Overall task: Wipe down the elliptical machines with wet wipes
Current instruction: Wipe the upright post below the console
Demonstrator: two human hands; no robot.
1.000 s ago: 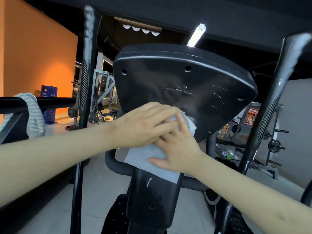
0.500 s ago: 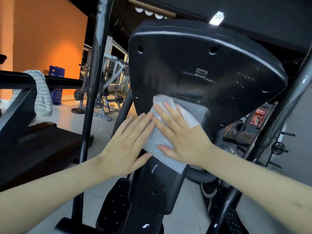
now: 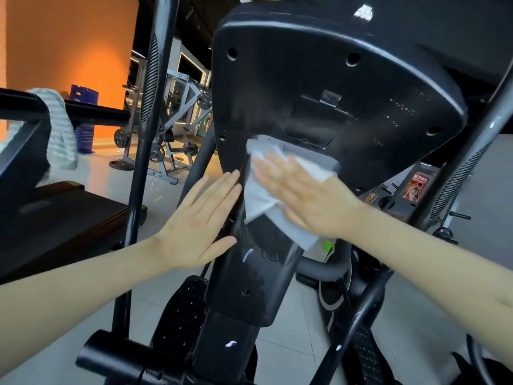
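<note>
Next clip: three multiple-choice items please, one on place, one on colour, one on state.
1. Where is the wet wipe? A) on the floor B) under the right hand, against the console back C) over a handlebar
2. What colour is the wall at far left? A) orange B) green C) white
3. How is the left hand? A) clenched B) gripping a bar C) flat, fingers straight
Answers: 1 B, the palm presses it there; 2 A, it glows orange; 3 C, it holds nothing.

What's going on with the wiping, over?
Right hand flat, pressing wet wipe onto back of console. Left hand open, fingers straight, beside the wipe. Nothing blocking the hands.
</note>
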